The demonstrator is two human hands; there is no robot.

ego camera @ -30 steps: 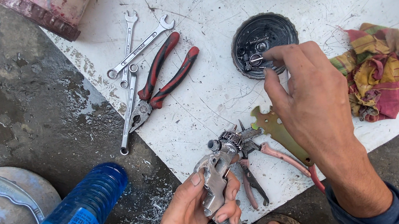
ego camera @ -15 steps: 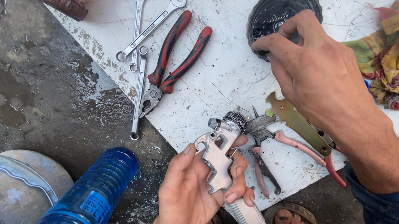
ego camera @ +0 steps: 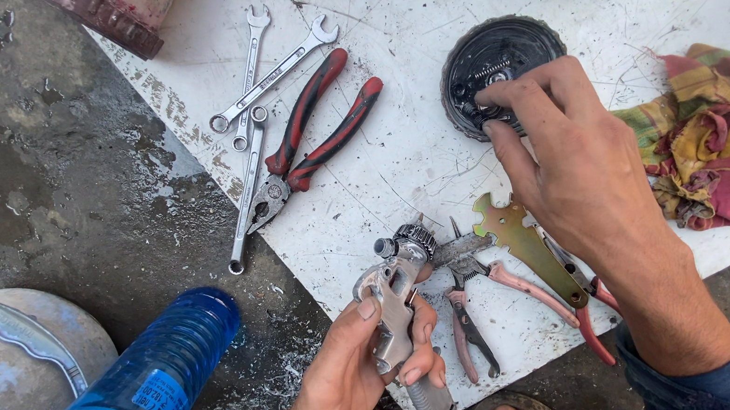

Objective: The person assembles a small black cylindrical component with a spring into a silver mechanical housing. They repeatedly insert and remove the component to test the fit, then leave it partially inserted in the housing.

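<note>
Head view, as we log it: our left hand grips a grey metal spray-gun body upright at the near edge of the scratched white worktop, fingers wrapped tight round its handle. Our right hand reaches into a round black ribbed cap farther back, fingertips pinched on a small part inside; which part, we cannot tell. Also present: red-handled pliers, two steel spanners, a brass-coloured flat wrench, pink-handled pliers, a checked rag, a blue plastic bottle. We judge a light, steady pinch and a still gun body serve best.
</note>
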